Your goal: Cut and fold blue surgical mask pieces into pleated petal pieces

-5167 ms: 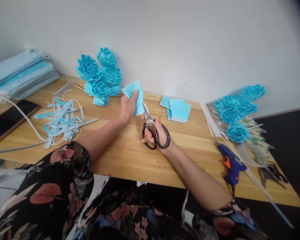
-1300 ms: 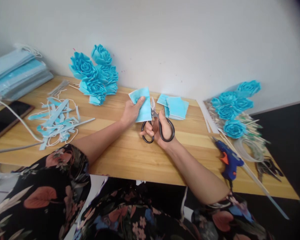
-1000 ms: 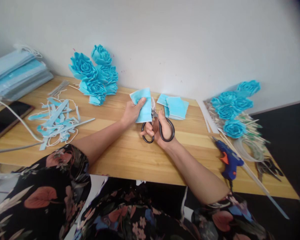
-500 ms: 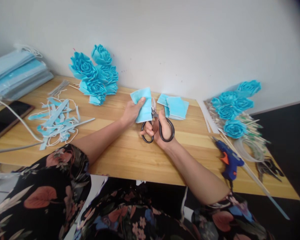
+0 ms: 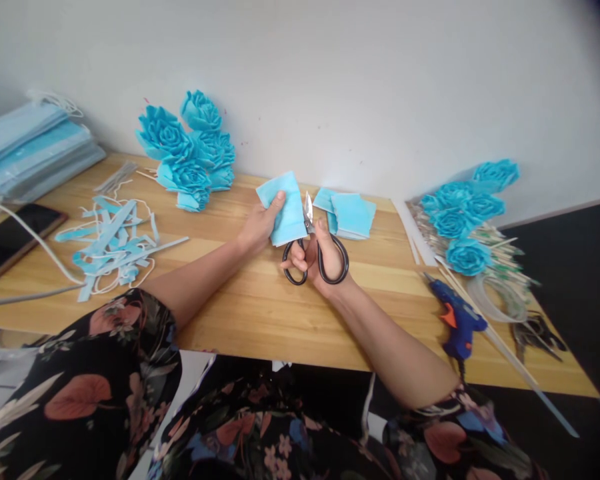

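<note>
In my left hand (image 5: 263, 223) a light blue piece of fabric (image 5: 290, 212), like face-mask material, is pinched under the thumb. My right hand (image 5: 325, 260) grips black-handled scissors (image 5: 308, 212), with fingers through the loops and the blades pointing away from me. The blades stand just right of the fabric's edge; whether they touch it I cannot tell. Behind the scissors, a small stack of cut blue fabric pieces (image 5: 353, 215) lies on the table.
Blue fabric roses (image 5: 187, 147) stand back left, with more roses (image 5: 463, 207) at right. Cut strips and ear loops (image 5: 113, 240), a phone (image 5: 15, 237) and a stack of face masks (image 5: 30, 147) are at left. A blue glue gun (image 5: 457, 317) and pliers (image 5: 535, 337) lie right.
The fabric in my left hand has tilted and shifted slightly left, so more of the scissor blades shows. My right hand stays almost in place.
</note>
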Demonstrator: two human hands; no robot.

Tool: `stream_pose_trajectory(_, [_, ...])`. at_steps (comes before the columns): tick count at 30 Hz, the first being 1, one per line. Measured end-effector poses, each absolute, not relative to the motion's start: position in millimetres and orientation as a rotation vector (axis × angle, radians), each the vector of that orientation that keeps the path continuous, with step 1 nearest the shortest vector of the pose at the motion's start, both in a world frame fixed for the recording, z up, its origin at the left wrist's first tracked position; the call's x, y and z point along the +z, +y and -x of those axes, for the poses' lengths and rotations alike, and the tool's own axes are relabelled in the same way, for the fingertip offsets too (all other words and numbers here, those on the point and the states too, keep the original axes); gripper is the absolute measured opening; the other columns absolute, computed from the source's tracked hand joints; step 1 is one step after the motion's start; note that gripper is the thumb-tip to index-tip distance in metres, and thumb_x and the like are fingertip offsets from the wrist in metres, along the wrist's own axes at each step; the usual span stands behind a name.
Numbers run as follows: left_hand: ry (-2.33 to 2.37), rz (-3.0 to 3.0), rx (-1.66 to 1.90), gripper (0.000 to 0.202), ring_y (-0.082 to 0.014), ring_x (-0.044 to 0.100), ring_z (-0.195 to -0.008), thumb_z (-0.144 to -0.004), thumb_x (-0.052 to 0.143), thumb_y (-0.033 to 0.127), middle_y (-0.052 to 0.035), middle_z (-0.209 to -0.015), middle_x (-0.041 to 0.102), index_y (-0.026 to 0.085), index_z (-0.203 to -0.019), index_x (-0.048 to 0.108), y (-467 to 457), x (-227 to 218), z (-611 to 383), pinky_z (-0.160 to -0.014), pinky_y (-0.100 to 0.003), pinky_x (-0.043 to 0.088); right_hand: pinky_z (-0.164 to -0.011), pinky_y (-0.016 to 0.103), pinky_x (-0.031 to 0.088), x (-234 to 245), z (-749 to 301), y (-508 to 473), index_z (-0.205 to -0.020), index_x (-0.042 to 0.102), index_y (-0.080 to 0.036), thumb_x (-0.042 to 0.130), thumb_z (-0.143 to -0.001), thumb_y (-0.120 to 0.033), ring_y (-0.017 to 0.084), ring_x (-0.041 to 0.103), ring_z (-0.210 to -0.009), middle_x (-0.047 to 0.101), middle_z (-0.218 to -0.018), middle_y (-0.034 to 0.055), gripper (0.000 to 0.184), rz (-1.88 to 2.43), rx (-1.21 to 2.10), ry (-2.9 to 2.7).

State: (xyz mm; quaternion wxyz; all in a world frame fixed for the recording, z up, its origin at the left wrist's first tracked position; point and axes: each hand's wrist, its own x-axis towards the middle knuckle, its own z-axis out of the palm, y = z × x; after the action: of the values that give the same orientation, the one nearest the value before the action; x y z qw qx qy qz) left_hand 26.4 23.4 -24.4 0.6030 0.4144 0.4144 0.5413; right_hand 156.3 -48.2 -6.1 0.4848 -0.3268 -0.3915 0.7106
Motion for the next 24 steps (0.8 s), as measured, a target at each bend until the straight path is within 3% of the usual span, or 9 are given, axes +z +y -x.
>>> stream_pose_trajectory(5, [0.911, -0.945, 1.259, 0.055, -0.0156, 0.066, -0.071, -0.072, 0.071, 0.067, -0.0039, -0.075, 0.069, 0.015, -0.088, 0.063, 24.1, -25.6, -26.9, -0.067, -0.026, 0.052, -0.052, 0.026, 0.057, -3.1, -155.4, -48.8, -0.066, 0.052, -0.020, 0.055, -0.079, -0.079, 0.007, 0.036, -0.038, 0.045, -0.047, -0.0061, 0.060, 0.855, 1.673, -0.996])
stream_pose_trajectory(11, [0.869, -0.935, 1.264, 0.056, -0.0180, 0.069, -0.079, -0.073, 0.071, 0.066, -0.0052, -0.082, 0.072, 0.015, -0.094, 0.064, 26.0, -29.0, -26.7, -0.077, -0.029, 0.054, -0.043, 0.024, 0.048, -0.7, -154.7, -50.8, -0.074, 0.051, -0.023, 0.059, -0.074, -0.081, 0.009, 0.041, -0.036, 0.042, -0.043, -0.0077, 0.059, 0.946, 1.612, -1.006])
stream_pose_trajectory(19, [0.869, -0.944, 1.259, 0.059, -0.0218, 0.071, -0.090, -0.074, 0.069, 0.067, -0.0076, -0.089, 0.075, 0.013, -0.098, 0.066, 25.0, -27.9, -26.3, -0.087, -0.032, 0.054, -0.043, 0.024, 0.048, -1.6, -156.5, -51.2, -0.103, 0.058, -0.021, 0.059, -0.079, -0.075, 0.008, 0.037, -0.034, 0.043, -0.045, -0.0107, 0.060, 0.934, 1.550, -1.068])
stream_pose_trajectory(24, [0.862, -0.915, 1.269, 0.058, -0.0229, 0.071, -0.091, -0.073, 0.071, 0.066, -0.0083, -0.090, 0.076, 0.013, -0.097, 0.067, 26.8, -29.9, -26.0, -0.088, -0.033, 0.054, -0.042, 0.023, 0.048, -4.2, -158.2, -50.4, -0.106, 0.059, -0.020, 0.057, -0.084, -0.071, 0.007, 0.033, -0.034, 0.042, -0.047, -0.0111, 0.055, 0.920, 1.508, -1.119])
